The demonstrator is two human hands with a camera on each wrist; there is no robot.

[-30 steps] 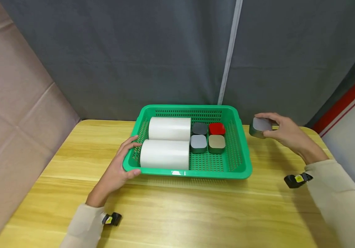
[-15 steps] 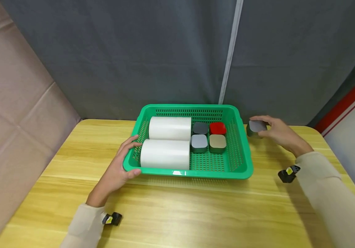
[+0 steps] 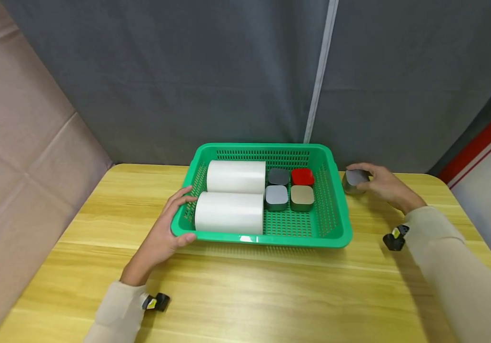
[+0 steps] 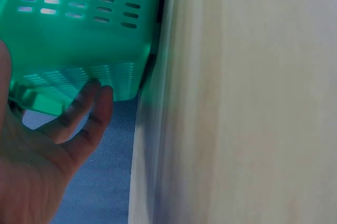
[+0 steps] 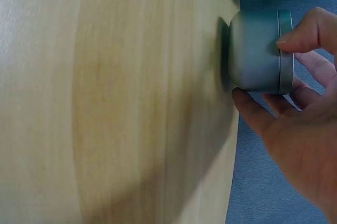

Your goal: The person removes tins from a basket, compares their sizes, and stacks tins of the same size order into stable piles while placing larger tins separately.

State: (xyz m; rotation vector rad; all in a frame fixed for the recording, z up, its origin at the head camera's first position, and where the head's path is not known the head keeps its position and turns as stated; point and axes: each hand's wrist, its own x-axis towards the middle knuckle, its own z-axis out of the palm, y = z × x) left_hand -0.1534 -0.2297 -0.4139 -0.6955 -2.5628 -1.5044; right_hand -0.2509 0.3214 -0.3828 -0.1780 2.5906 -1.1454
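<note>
My left hand (image 3: pixel 164 228) holds the left front corner of a green plastic basket (image 3: pixel 301 240), thumb at the front rim and fingers along the left side. In the left wrist view its fingers (image 4: pixel 97 121) reach along the slotted basket wall (image 4: pixel 79 45). Right of the basket, my right hand (image 3: pixel 386 186) grips a small square tin with a grey lid (image 3: pixel 355 178). The right wrist view has thumb and fingers around this tin (image 5: pixel 258 52), its base at or very near the tabletop; I cannot tell whether they touch.
Inside the basket lie two white rolls (image 3: pixel 235 176). Beside them stand several similar tins, with a dark lid (image 3: pixel 278 176), a red lid (image 3: pixel 303 176), a light grey lid (image 3: pixel 276 195) and a beige lid (image 3: pixel 302 195). A grey curtain (image 3: pixel 211 81) hangs behind the wooden table (image 3: pixel 245 290).
My right hand has moved left and down with the tin, bringing it closer to the basket and the tabletop. My left hand has stayed at the basket corner.
</note>
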